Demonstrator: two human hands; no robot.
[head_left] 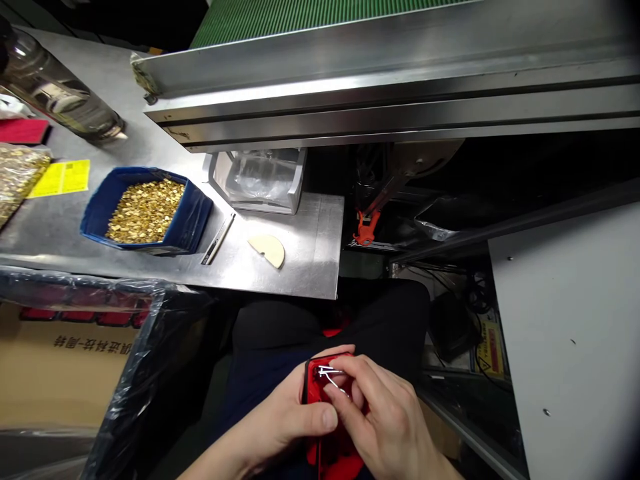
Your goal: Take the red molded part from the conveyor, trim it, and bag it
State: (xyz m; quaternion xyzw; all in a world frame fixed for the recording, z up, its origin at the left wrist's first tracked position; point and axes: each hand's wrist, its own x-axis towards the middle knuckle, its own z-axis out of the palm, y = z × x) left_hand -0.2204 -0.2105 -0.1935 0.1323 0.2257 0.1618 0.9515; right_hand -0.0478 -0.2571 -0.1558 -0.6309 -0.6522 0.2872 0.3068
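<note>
Counter [315, 267]: smooth metal, softly glossy. Rail [350, 83]: brushed metal, bright sheen. Conveyor belt [300, 15]: green, ribbed, matt. Bin [197, 217]: blue plastic, smooth. Small pieces [146, 212]: gold-coloured, shiny, metallic-looking. Box lining [136, 373]: dark plastic film, glossy, wrinkled. Trousers [385, 320]: black cloth, matt.

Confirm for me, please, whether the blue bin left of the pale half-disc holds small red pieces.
Not quite: the head view shows that the small pieces in the blue bin are gold-coloured, not red; the bin does stand left of the pale half-disc.

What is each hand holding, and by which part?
The left hand holds the red case by its side; the right hand pinches the shiny metal piece by its splayed arms.
</note>
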